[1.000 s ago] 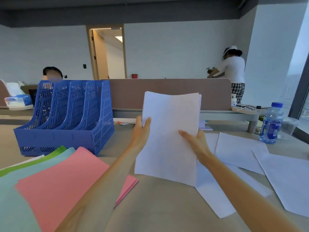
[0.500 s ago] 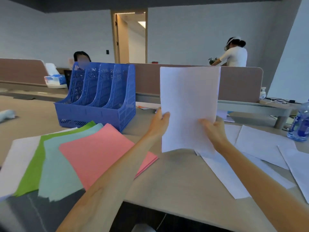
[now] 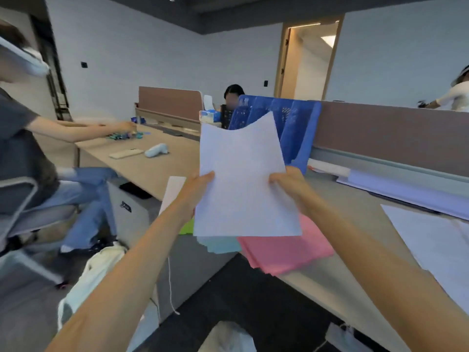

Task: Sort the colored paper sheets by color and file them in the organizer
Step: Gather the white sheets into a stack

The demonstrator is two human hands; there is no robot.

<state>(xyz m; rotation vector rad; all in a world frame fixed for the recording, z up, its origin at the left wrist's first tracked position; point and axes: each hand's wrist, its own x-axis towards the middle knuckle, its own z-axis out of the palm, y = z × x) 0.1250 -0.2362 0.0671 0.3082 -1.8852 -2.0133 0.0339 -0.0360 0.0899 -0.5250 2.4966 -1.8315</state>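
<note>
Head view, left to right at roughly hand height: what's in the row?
seated person → pale blue gadget → left hand → white sheets → right hand → loose white sheet. Left out: blue organizer and pink stack, both overlapped by the held sheets.

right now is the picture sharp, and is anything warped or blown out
Head view: motion blur smears the organizer mesh and the seated person at left. The white sheets, gripped by the left hand and right hand, read clearest. The wide angle tilts the doorway, which is the brightest spot, with no hard glare.
</note>
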